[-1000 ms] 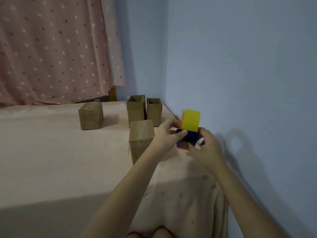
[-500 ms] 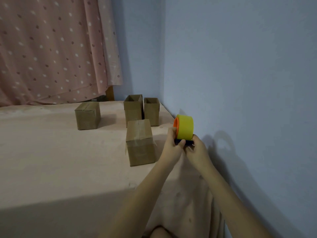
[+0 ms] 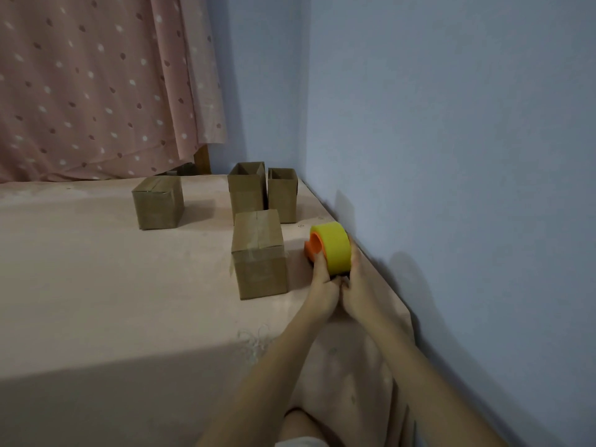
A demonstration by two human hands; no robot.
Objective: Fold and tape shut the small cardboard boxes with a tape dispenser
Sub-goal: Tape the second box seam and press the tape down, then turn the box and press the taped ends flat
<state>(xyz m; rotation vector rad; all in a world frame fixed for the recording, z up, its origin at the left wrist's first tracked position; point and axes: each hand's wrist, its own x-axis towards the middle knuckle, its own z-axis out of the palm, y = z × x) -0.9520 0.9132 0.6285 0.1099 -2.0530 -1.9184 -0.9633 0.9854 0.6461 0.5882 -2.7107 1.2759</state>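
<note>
Dispenser (image 3: 330, 248), yellow tape roll on orange frame, now lowered onto the pink cloth (image 3: 96, 285), just right of the nearest taped box (image 3: 259, 253). Left hand (image 3: 322, 287) and right hand (image 3: 358, 285) grip it, fingers curled around its sides. Boxes: four; two taped, two behind the nearest open-topped, contents hidden.

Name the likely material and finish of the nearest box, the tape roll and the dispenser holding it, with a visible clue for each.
Nearest box: brown cardboard, matte, with a glossy clear tape strip along its top seam.
Tape roll: yellow, smooth, faintly sheeny, probably plastic film tape.
Dispenser: orange, evenly coloured, moulded-looking, likely hard plastic.
</note>
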